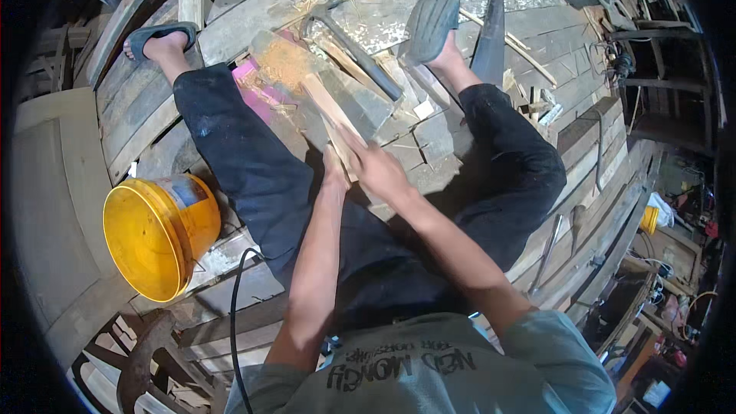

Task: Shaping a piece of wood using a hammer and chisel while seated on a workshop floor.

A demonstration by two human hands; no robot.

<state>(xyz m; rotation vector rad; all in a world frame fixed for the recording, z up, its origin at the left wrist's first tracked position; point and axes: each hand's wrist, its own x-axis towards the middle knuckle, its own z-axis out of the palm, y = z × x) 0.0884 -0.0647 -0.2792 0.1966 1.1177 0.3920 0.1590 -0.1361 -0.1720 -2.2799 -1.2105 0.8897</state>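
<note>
Between my spread legs I hold a pale wooden piece (326,103), tilted with its far end pointing up and left. My left hand (334,169) is closed around its near end from the left side. From the right, my right hand (377,172) grips the same wood, fingers pressed along it. Just beyond the wood lie a claw hammer (356,54) with a dark handle and a heap of sawdust (285,61). A pink piece (257,86) sits beside the sawdust, partly covered by shavings.
A yellow bucket (146,238) lies tipped at the left. A dark handsaw blade (491,42) rests by my right sandal (433,27). A black cable (234,322) runs at lower left. Wood offcuts and planks surround me; a metal rod (546,253) lies at right.
</note>
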